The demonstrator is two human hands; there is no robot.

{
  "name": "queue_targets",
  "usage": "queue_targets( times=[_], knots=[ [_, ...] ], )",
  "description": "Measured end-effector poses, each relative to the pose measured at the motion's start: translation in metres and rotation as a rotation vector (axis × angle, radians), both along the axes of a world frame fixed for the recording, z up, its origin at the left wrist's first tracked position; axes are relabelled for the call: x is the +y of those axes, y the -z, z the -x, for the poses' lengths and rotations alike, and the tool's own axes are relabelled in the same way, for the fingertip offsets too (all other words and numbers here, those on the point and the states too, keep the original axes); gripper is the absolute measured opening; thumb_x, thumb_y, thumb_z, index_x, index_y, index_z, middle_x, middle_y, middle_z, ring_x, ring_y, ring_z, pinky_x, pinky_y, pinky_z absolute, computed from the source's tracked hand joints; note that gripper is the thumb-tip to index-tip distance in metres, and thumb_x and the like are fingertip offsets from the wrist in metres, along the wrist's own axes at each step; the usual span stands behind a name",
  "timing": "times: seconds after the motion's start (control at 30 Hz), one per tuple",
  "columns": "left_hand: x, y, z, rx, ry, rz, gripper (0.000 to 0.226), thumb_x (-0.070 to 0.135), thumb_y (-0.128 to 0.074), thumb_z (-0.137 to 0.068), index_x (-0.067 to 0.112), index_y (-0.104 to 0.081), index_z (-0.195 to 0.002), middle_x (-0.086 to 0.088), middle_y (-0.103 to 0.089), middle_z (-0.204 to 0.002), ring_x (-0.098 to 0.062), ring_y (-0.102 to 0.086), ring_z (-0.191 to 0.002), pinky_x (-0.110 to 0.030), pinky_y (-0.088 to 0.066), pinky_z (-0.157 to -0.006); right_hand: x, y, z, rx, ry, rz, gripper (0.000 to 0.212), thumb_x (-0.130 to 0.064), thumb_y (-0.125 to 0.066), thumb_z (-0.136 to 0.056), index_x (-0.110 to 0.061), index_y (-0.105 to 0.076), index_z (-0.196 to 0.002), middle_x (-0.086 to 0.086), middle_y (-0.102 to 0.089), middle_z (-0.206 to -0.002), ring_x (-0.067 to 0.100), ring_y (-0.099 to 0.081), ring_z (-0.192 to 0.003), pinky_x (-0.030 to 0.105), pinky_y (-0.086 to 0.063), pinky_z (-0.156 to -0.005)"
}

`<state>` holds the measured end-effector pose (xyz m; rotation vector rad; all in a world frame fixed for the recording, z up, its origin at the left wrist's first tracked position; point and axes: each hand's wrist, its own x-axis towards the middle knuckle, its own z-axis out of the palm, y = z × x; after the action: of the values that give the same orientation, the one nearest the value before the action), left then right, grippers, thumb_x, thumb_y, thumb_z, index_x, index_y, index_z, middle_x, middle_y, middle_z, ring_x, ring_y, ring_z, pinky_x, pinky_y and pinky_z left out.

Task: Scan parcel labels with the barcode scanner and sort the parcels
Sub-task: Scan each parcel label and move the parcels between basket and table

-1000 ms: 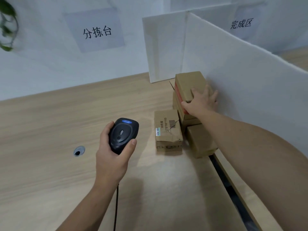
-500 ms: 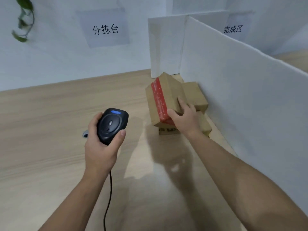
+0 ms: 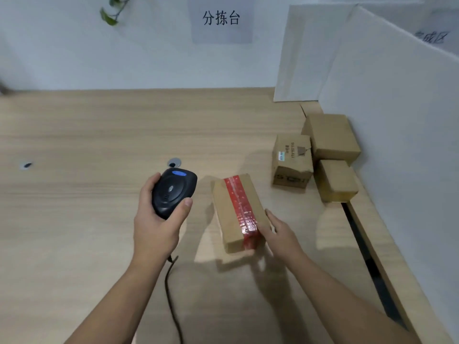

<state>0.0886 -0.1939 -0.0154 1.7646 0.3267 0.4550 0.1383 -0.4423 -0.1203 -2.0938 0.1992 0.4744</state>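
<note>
Pale wooden counter (image 3: 74, 135) runs back to a white wall, with open wood left of and beyond the hands. Over the counter's middle the left hand (image 3: 154, 219) wraps fingers and thumb round the barcode scanner (image 3: 173, 191), head aimed toward the far edge, cable (image 3: 171, 294) trailing toward the near edge. Just right, the taped parcel (image 3: 231, 214) has its long axis near-to-far, red tape uppermost. The right hand (image 3: 280, 234) grips its near right corner. Three boxes (image 3: 330, 137) sit against the white partition (image 3: 397, 120) along the right edge, well apart from the parcel.
</note>
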Motion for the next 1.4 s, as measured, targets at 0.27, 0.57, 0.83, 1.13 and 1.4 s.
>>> queue_targets(
  times=[0.27, 0.57, 0.83, 1.13, 1.4],
  knots=[
    [0.009, -0.006, 0.011, 0.042, -0.066, 0.009, 0.075, 0.057, -0.076, -0.063, 0.051, -0.047, -0.131, 0.011, -0.065, -0.124, -0.054, -0.059, -0.104, -0.073, -0.048, -0.083, 0.066, -0.03, -0.031, -0.169, -0.357, 0.523, 0.087, -0.081, -0.042, -0.086, -0.049, -0.001, -0.156, 0.001, 0.01, -0.167, 0.036, 0.014, -0.153, 0.071, -0.009, -0.114],
    [0.007, -0.001, 0.021, 0.05, -0.072, -0.047, 0.079, 0.06, -0.075, -0.061, 0.044, -0.048, -0.134, 0.025, -0.064, -0.119, -0.036, -0.064, -0.089, -0.057, -0.054, -0.082, 0.067, -0.013, -0.028, -0.085, -0.162, -0.109, 0.083, -0.058, -0.057, -0.074, -0.057, -0.024, -0.15, -0.016, -0.02, -0.16, 0.012, -0.026, -0.147, 0.044, -0.034, -0.116],
    [-0.007, 0.01, 0.021, 0.057, -0.006, -0.092, 0.071, 0.036, -0.074, -0.07, 0.031, -0.049, -0.136, 0.047, -0.058, -0.108, 0.017, -0.058, -0.104, 0.001, -0.04, -0.08, 0.025, 0.021, 0.008, 0.025, -0.076, -0.479, 0.065, -0.024, -0.056, -0.102, -0.062, -0.027, -0.145, -0.027, -0.056, -0.136, -0.011, -0.058, -0.114, 0.012, -0.047, -0.089],
    [-0.016, 0.011, 0.026, 0.074, -0.036, -0.085, 0.074, 0.04, -0.074, -0.07, 0.03, -0.049, -0.139, 0.04, -0.062, -0.111, 0.008, -0.062, -0.103, -0.023, -0.047, -0.088, 0.063, 0.011, -0.007, 0.092, -0.085, -0.264, 0.108, -0.059, -0.07, -0.067, -0.076, 0.011, -0.136, -0.003, -0.035, -0.156, 0.018, -0.044, -0.138, 0.045, -0.04, -0.113],
    [-0.019, 0.007, 0.024, 0.069, -0.025, -0.056, 0.074, 0.036, -0.074, -0.07, 0.025, -0.05, -0.139, 0.03, -0.065, -0.112, 0.014, -0.06, -0.101, -0.001, -0.041, -0.078, 0.061, 0.011, -0.013, 0.066, -0.088, -0.478, 0.103, -0.02, -0.068, -0.09, -0.076, 0.004, -0.138, -0.017, -0.046, -0.15, 0.011, -0.052, -0.133, 0.039, -0.048, -0.105]
  ],
)
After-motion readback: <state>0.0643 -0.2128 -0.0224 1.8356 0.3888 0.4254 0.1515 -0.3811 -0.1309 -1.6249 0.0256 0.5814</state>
